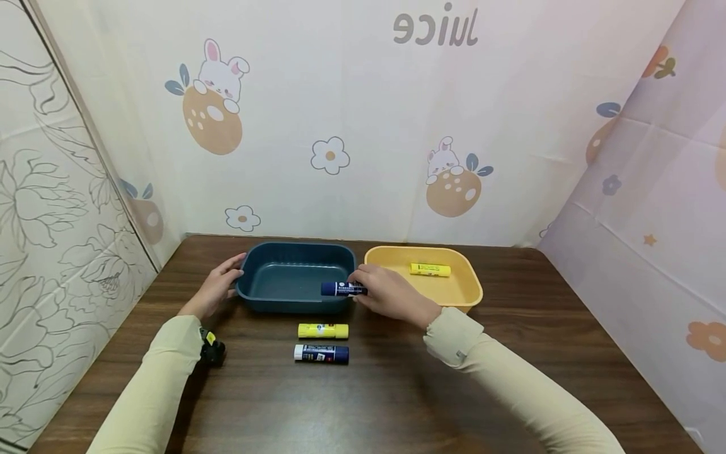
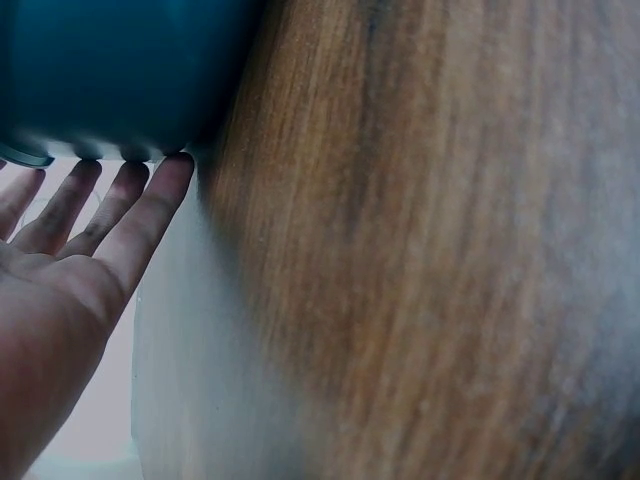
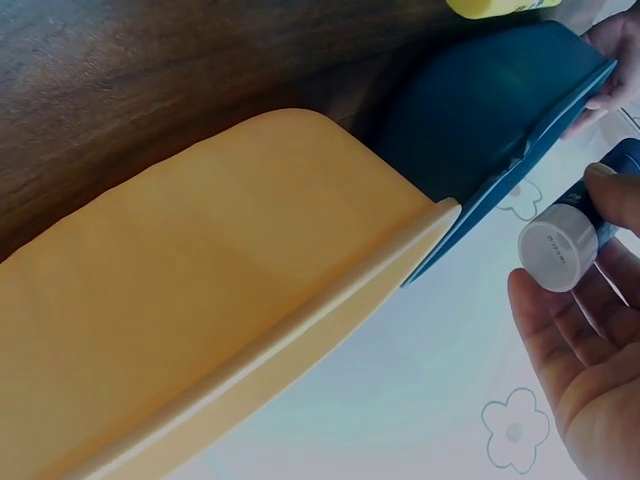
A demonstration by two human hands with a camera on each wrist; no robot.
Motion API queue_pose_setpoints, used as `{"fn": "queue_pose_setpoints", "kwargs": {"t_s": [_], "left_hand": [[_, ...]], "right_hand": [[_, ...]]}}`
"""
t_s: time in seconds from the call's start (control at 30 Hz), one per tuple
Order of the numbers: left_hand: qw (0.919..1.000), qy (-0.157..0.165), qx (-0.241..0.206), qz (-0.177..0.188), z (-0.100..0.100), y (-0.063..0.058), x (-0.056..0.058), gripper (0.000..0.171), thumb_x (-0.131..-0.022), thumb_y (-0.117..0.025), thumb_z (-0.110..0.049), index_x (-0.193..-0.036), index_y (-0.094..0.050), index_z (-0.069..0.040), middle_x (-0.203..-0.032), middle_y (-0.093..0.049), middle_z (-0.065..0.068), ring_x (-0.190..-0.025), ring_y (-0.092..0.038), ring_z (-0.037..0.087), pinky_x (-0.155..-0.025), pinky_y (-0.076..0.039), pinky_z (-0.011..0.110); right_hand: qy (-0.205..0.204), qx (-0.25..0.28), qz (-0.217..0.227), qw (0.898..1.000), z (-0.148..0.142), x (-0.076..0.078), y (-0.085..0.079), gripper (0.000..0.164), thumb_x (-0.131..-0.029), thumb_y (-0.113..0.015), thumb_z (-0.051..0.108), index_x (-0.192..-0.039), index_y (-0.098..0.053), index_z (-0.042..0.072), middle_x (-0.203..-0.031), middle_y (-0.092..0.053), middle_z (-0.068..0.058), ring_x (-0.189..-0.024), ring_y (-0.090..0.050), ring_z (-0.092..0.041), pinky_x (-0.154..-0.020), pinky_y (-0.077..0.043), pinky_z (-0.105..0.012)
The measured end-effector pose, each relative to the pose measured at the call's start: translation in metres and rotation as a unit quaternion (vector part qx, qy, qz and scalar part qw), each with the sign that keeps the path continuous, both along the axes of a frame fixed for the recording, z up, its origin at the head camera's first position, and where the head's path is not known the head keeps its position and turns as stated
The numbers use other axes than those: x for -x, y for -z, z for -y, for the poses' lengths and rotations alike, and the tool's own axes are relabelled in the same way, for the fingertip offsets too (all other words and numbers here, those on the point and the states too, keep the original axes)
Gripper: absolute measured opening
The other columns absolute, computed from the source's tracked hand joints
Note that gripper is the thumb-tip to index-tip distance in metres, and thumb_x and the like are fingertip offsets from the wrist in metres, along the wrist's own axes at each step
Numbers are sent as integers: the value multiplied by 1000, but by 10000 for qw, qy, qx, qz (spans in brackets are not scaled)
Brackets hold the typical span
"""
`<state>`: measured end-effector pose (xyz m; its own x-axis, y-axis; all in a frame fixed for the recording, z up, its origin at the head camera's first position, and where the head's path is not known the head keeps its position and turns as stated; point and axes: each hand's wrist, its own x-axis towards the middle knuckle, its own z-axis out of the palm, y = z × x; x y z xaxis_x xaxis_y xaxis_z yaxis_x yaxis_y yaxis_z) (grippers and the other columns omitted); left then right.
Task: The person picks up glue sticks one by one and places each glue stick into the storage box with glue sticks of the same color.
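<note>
A dark blue glue stick point(image 1: 340, 289) with a white base point(image 3: 556, 250) is pinched between the thumb and fingers of my right hand point(image 1: 391, 294), held over the right end of the dark teal basin point(image 1: 295, 306). My left hand point(image 1: 214, 287) rests its fingertips against that basin's left side; in the left wrist view the fingers point(image 2: 125, 225) are nearly straight. Just right of the teal basin stands a yellow basin point(image 1: 469, 277), a yellow glue stick point(image 1: 430, 270) lying in it. In front of the teal basin lie a yellow glue stick point(image 1: 323, 331) and a blue-and-white glue stick point(image 1: 321, 354).
The basins stand along the back of a brown wooden table point(image 1: 249, 403), close to a patterned curtain point(image 1: 363, 113). A small black device point(image 1: 212, 350) is worn at the left wrist. More curtain hangs along the left and right sides.
</note>
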<state>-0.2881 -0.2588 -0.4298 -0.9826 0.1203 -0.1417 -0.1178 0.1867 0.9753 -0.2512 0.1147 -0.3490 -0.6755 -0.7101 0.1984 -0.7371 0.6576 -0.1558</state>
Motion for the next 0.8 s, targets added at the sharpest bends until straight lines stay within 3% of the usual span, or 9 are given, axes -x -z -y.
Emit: {"fn": "queue_pose_setpoints", "kwargs": {"t_s": [0.47, 0.8], "left_hand": [[10000, -51, -17, 66, 2, 0, 4, 56, -101, -34, -16, -154, -16, -11, -155, -13, 22, -135, -24, 41, -102, -32, 56], [10000, -6, -19, 45, 2, 1, 0, 55, -102, -34, -18, -153, -16, -9, -154, -14, 24, -134, -26, 42, -102, -33, 56]], "right_hand": [[27, 70, 111, 9999, 15, 23, 1, 27, -86, -71, 16, -111, -66, 8, -101, -62, -1, -85, -54, -9, -79, -49, -20], [213, -112, 113, 9996, 29, 39, 4, 26, -87, -70, 18, -112, -66, 10, -105, -62, -2, -90, -55, -13, -79, -51, -24]]}}
